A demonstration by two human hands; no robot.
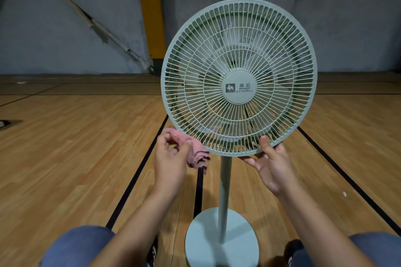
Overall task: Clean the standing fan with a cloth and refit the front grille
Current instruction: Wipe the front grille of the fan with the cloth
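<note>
A person looks down at a pale green standing fan (238,80) that stands on a wooden floor (76,147), its round base (221,238) between the person's knees and its pole (224,197) rising to the fan head. The front grille (217,115) sits on the fan head, with the blades dimly visible behind its ribs and a round badge (239,87) at its centre. The right hand (271,162) holds the lower rim of the grille, thumb laid on the front ribs and fingers curled under the edge, probably to steady the head or press the grille home. The left hand (171,158) pinches a bunched pink cloth (193,149), which hangs just beside the grille's lower left edge, close enough to wipe the rim while the other hand braces it. Whether the grille is fully latched cannot be told from here. Dark court lines (138,171) cross the floor, and a grey wall (65,17) with a yellow padded post (153,26) stands behind.
</note>
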